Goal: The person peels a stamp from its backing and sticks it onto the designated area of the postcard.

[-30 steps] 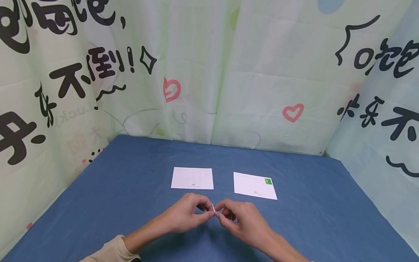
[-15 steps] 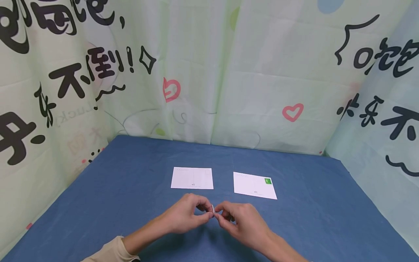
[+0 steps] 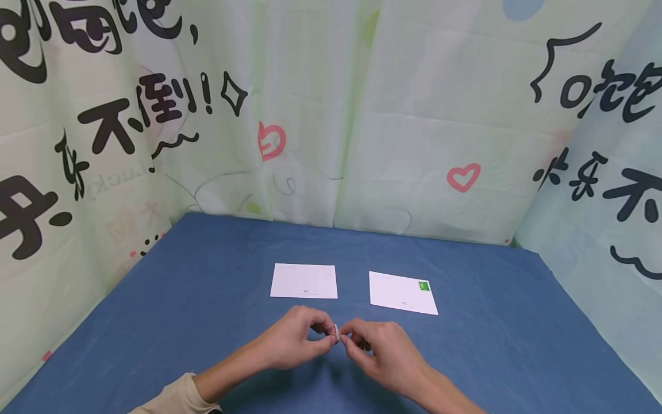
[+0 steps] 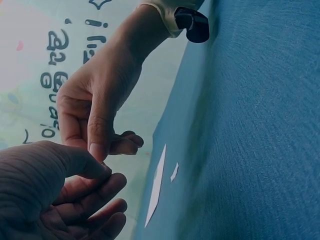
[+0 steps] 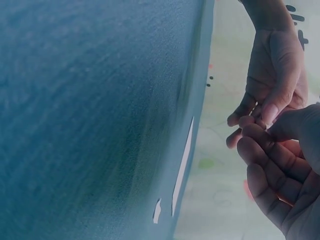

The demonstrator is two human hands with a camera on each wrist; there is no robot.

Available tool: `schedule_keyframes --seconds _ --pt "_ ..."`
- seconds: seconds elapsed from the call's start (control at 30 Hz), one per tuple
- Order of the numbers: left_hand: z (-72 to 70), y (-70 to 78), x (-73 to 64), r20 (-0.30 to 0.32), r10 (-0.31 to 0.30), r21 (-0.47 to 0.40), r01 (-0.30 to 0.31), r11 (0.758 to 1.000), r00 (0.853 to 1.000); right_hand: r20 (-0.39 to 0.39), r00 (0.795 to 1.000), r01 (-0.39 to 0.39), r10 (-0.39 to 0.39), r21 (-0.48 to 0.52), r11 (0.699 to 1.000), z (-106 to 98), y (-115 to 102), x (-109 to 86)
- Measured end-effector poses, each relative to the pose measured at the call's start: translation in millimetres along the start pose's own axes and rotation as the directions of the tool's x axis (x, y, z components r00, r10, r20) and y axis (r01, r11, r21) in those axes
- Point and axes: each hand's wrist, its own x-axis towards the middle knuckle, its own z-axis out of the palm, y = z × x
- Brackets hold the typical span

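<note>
Low over the front middle of the blue table, my two hands meet at a small white slip of paper, seen nearly edge-on. My left hand pinches it between thumb and index finger. From the other side my right hand pinches its edge with thumb and index fingertips. In both wrist views the fingertips hide most of the slip. Just beyond the left hand lies a white postcard with faint print. Another postcard, slightly turned, lies beyond the right hand, with a green stamp in its upper right corner.
A blue cloth covers the table. Pale curtains with black lettering and pink hearts hang along its back and sides. A light sleeve covers part of the left forearm.
The white slip has tilted slightly between the fingertips, and more of its face shows. The right fingertips have shifted a little; both postcards lie as before.
</note>
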Motion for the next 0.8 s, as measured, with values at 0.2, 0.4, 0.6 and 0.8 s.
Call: schedule_keyframes --seconds 0.2,0.4,0.6,0.8 --pt "-0.2 -0.9 0.2 0.007 0.002 -0.004 -0.002 1.000 1.000 -0.004 1.000 0.005 -0.005 0.007 1.000 0.2 -0.1 0.1" --pt "0.0 -1.6 0.1 0.018 0.001 -0.018 0.000 1.000 1.000 -0.022 1.000 -0.003 0.003 0.001 1.000 1.1 3.0 -0.8" --pt "-1.3 -2.7 0.0 0.018 -0.001 -0.030 0.002 1.000 1.000 -0.051 0.998 0.024 -0.024 -0.011 1.000 2.4 5.8 -1.5" --pt "-1.4 -6.2 1.5 -0.004 0.008 -0.013 -0.008 1.000 1.000 -0.066 0.998 0.005 -0.006 -0.015 1.000 1.5 7.2 -1.5"
